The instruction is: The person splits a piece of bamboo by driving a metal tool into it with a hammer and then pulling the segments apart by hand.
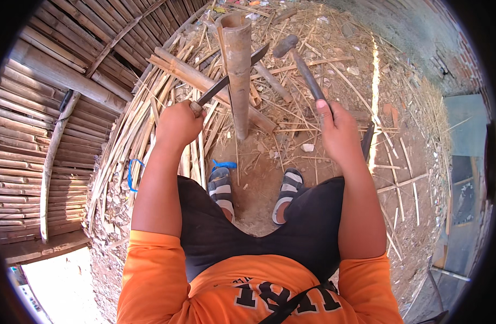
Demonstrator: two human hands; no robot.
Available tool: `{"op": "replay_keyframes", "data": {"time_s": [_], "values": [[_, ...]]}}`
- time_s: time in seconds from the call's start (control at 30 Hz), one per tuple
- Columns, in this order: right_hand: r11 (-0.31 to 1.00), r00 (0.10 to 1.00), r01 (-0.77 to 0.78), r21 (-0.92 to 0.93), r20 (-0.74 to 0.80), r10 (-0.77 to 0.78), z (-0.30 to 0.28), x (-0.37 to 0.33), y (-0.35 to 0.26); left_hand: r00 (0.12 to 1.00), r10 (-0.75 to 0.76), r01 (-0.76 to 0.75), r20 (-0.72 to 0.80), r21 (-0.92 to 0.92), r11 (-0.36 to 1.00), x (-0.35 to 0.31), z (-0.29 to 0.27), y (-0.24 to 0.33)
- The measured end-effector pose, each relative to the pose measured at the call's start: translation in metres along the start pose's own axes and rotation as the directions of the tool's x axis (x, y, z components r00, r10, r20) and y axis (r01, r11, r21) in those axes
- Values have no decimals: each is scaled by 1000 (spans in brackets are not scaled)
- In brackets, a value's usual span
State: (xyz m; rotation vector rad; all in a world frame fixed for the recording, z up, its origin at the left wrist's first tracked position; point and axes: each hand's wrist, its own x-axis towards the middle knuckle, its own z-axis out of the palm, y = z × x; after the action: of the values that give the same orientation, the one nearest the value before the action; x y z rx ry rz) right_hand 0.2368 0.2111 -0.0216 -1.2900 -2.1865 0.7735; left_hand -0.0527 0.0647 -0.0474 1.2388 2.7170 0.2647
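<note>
Bamboo slats (48, 140) lie stacked at far left. Left hand (178, 125), fingers wrapped on a blade (229, 78) driven across the upright bamboo pole (238, 75) (planted in dirt). Right hand (339, 129) grips a raised hammer (299, 62).

a dull, dark metal blade (226, 81) is set against an upright bamboo pole (239, 70), whose skin looks smooth and dry brown. the hammer (299, 62) shows a matt grey metal head on a dark handle. rough, pale split bamboo strips (151, 124) are strewn over dusty bare earth (259, 178). the sandals (256, 189) look like grey and white plastic.
</note>
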Motion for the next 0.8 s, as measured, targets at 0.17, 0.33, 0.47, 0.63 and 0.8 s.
{"op": "replay_keyframes", "data": {"time_s": [0.17, 0.33, 0.47, 0.63, 0.8], "values": [[953, 977, 106, 283, -208, -47, -11, 11, -23, 1000, 1, -1, 28, 29, 1000, -8, -6, 10], [999, 999, 36, -1, -1, -36, 3, 24, 1, 999, -10, 9, 39, 29, 1000, -1, -5, 8], [968, 988, 77, 238, -148, -42, -11, 18, -22, 999, -12, 11, 47, 15, 1000, -8, -4, 2], [993, 995, 91, -76, 57, -87, 17, 28, 13, 998, 25, -24, 49, -10, 1000, -10, -6, 10], [948, 990, 63, 313, -138, -20, -11, 19, -10, 988, -35, 28, 151, 49, 998, -16, -13, 13]]}}
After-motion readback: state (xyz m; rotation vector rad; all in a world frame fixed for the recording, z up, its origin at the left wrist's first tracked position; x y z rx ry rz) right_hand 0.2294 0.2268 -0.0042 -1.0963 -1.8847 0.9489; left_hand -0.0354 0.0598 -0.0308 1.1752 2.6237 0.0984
